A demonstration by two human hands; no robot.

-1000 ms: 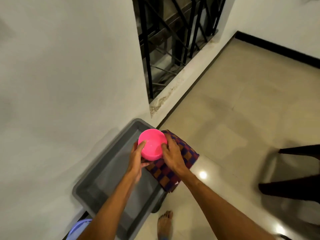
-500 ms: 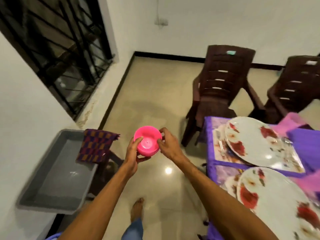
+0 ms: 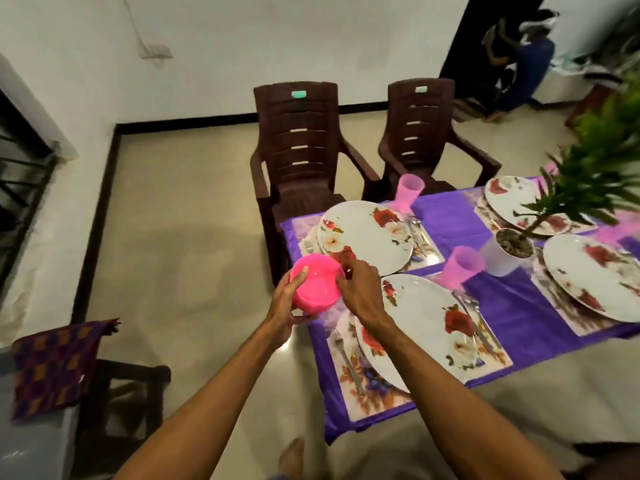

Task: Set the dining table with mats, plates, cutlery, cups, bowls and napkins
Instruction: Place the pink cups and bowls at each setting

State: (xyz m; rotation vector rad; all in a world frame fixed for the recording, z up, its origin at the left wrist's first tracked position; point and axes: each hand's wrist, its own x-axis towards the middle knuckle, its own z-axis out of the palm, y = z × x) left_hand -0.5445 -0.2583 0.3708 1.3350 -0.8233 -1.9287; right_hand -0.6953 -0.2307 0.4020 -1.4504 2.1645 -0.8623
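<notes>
I've turned to face the table point(image 3: 519, 306); left hand point(image 3: 287, 303) and right hand point(image 3: 360, 289) both curl round the bowl point(image 3: 317, 284), now at the table's left edge by two plates point(image 3: 367, 237), ready to set down.

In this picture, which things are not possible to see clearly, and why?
Head view:
- pink bowl: underside hidden by the left hand.
- near plate: left part hidden by the right hand and forearm.
- far-right plate: cut off by the right edge.
- near pink cup: blurred.
</notes>
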